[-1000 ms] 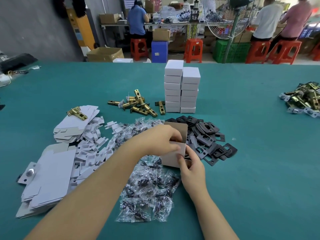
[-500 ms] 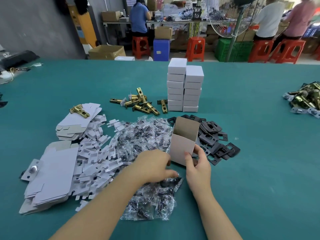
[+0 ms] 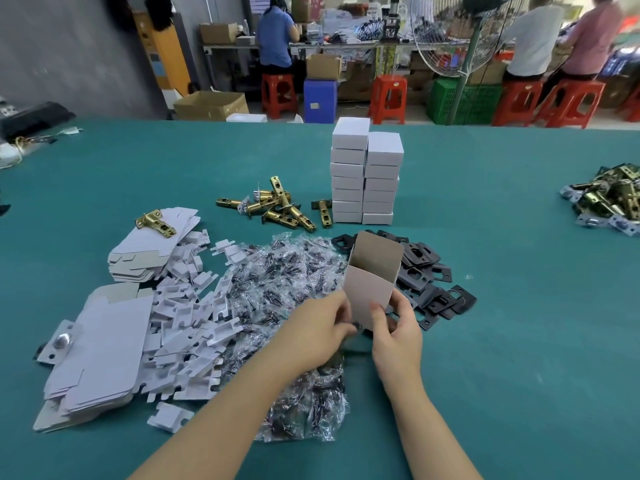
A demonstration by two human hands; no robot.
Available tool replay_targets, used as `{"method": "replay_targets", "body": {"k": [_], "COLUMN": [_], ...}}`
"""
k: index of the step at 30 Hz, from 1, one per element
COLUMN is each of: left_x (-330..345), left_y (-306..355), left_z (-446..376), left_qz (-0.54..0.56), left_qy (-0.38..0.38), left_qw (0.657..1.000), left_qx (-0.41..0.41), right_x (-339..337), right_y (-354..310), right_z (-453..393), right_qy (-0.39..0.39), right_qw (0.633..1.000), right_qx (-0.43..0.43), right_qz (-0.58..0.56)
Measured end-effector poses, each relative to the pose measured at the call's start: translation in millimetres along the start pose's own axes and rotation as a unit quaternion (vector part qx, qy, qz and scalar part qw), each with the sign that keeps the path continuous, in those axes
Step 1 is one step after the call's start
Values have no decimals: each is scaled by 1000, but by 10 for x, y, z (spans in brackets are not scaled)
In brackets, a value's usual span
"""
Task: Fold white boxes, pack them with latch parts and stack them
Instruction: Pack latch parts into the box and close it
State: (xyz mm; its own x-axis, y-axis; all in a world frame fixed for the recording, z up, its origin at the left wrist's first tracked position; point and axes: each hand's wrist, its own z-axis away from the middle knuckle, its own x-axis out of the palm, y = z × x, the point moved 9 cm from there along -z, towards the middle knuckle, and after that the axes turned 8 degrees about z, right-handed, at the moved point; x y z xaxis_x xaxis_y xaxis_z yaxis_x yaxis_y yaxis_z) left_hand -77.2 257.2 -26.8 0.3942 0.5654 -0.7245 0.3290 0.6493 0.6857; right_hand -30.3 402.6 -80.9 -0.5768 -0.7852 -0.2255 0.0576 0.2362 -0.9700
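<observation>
White box (image 3: 372, 289), folded and open-topped, stands above the screw bags (image 3: 277, 289), its lower end pinched by the curled fingers of both left hand (image 3: 320, 332) and right hand (image 3: 398, 336); packing seemingly comes next, needing one hand freed for a latch (image 3: 277, 206).

A broad table (image 3: 485, 237) covered in teal cloth fills the foreground of a workshop. Beyond its far edge, a grey wall (image 3: 69, 46) rises at left beside an orange panel (image 3: 162, 53). Three people sit with their backs turned on red plastic stools (image 3: 278, 93) at a cluttered workbench (image 3: 346, 46). A standing fan (image 3: 460, 36), a green crate (image 3: 464, 102), a blue stool (image 3: 320, 100) and open cardboard cartons (image 3: 211, 105) stand on the pale floor.
</observation>
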Motion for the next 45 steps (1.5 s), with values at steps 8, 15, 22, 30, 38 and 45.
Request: {"method": "replay_targets", "body": {"k": [8,15,22,30,38,45], "left_x": [-613,-464,-552,-405,-369,-387], "left_y": [-430,-676,-672,-706,-685,-631], "left_z": [-70,-74,21,16,-2,-30], "left_qz": [130,-92,-181,-259,-215,-246], "left_qy": [77,57,132,70,-20,-12], "left_qw": [987,993,975,963,976,969], "left_qx": [-56,-51,3,-13,-41,-18], "right_x": [61,87,86,106,116,107], "right_y": [28,15,31,37,38,59], "right_z": [24,22,20,12,20,16], "right_qy": [-30,-38,-45,-49,-47,-45], "right_qw": [999,999,999,999,999,999], "right_qx": [5,-1,-2,-3,0,7], "right_qz": [-12,7,8,5,6,14]}}
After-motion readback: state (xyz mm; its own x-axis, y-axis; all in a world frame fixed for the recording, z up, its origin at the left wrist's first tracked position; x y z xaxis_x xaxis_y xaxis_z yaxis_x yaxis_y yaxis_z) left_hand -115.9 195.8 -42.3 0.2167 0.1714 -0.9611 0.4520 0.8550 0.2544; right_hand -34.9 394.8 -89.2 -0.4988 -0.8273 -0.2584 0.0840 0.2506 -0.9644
